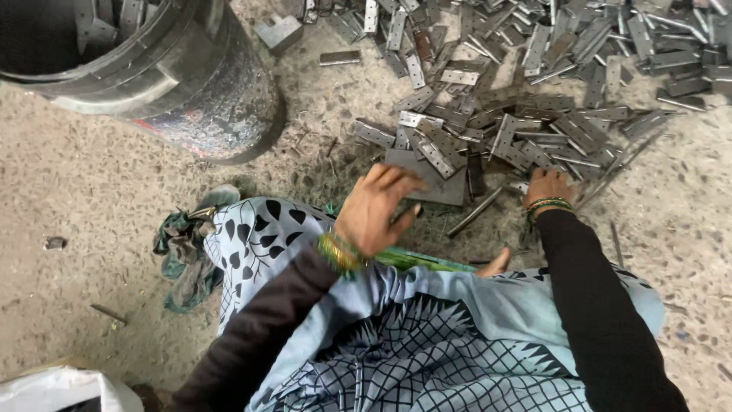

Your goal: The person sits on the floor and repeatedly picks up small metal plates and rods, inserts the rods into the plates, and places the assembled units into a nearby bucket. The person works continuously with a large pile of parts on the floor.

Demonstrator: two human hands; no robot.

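– Item one, the hands?

– Left hand [375, 207]: fingers spread and loose, hovering over the near edge of a flat grey metal plate [427, 177] that lies on the floor in front of the knees. The fingertips look to be just at the plate's edge; I cannot tell whether they press on it. Nothing gripped. Gold and green bangles [340, 253] at the wrist, dark sleeve above.

– And the other?

– Right hand [547, 185]: knuckles up, fingers curled down into the near fringe of the hinge pile [526, 114]. Whether it has a piece pinched underneath, I cannot tell; the fingertips are hidden. Green bangles [547, 204] at that wrist, black sleeve [595, 305].

– Stock on the floor?

– One large scatter of flat steel hinges with punched holes, spread from the plate up to the top right corner. A few thin rods [474, 211] lie loose, one between the two hands, just beside the plate.

– Containers?

– One black drum [191, 76], top left, with metal pieces inside it, well apart from the hands.

– Anything else?

– Speckled concrete floor [91, 183]. A crumpled green rag [181, 255] beside the left knee. Patterned blue-grey cloth [396, 336] over the lap. A white bag [61, 389] at the bottom left corner.
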